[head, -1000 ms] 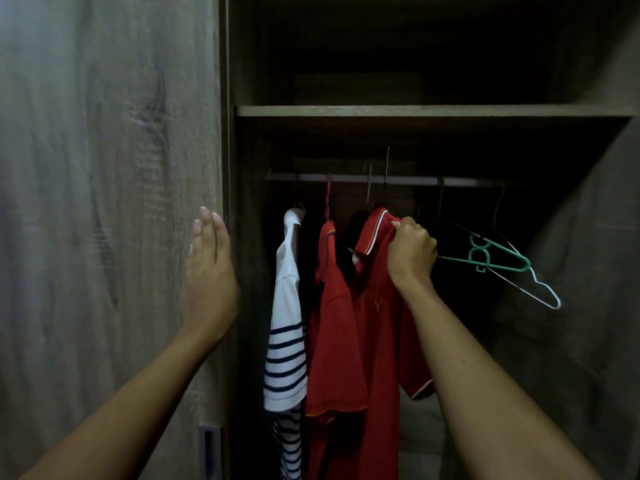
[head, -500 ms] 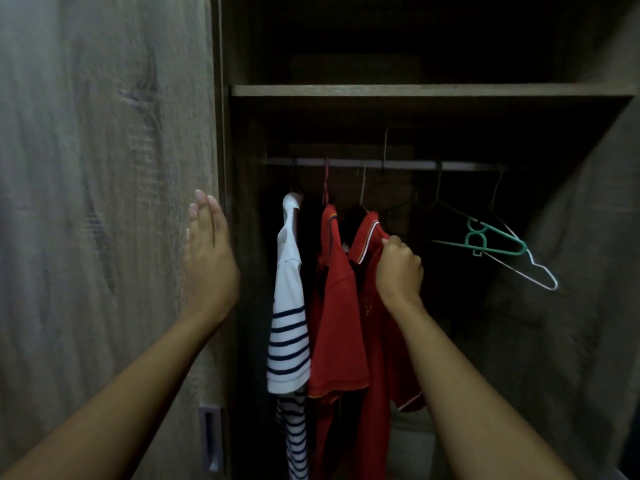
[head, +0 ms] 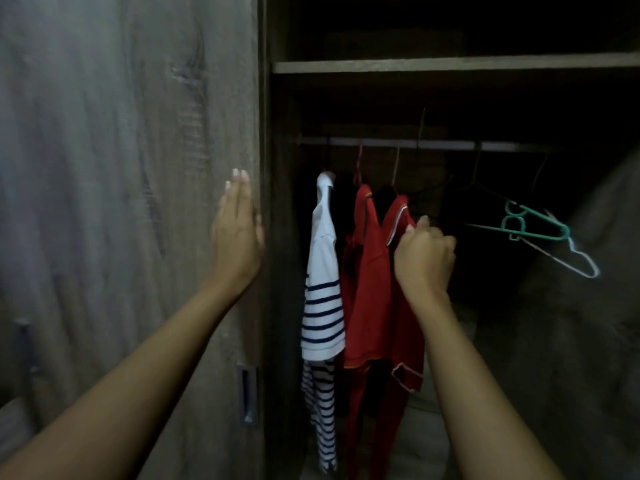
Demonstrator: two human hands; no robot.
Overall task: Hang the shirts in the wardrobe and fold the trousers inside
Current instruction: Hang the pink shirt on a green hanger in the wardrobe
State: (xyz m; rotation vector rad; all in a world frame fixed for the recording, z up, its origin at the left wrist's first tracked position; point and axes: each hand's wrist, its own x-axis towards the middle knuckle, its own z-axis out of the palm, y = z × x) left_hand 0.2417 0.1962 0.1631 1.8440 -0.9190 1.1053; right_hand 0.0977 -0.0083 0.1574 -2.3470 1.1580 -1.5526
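Three shirts hang off the hanging rail [head: 433, 144], a thin pale metal bar running across the dark inside of the wardrobe [head: 280, 237]. All three are bunched at the rail's left end, on thin wire hooks. Furthest left under the rail is the striped shirt [head: 323, 306], soft knit, white at the top with navy bands lower down. Next along is the plain red shirt [head: 367, 289], matte fabric with a thin yellow edge at the sleeve hem. Third along is the trimmed red polo shirt [head: 407, 341], with white piping on the collar and the sleeve cuff.

The right hand [head: 424, 258] is below the rail's middle, fingers curled tight and pinching the collar of the trimmed red polo shirt. The left hand [head: 239, 233] is left of the rail, fingers straight and together, palm flat against the door [head: 121, 168]. The door is a flat panel in grey-brown wood-grain laminate. It has a narrow rectangular recessed handle [head: 246, 393] well below rail level.

Toward the rail's right end hang empty hangers, tilted. One is the green plastic hanger [head: 533, 230], flat with looped cut-outs. The white wire hanger [head: 575, 261] sits just below it, thin with a notched shoulder. Dark hangers nearby are too dim to make out. Above the rail is a flat wood-grain shelf [head: 450, 65] with a straight edge.
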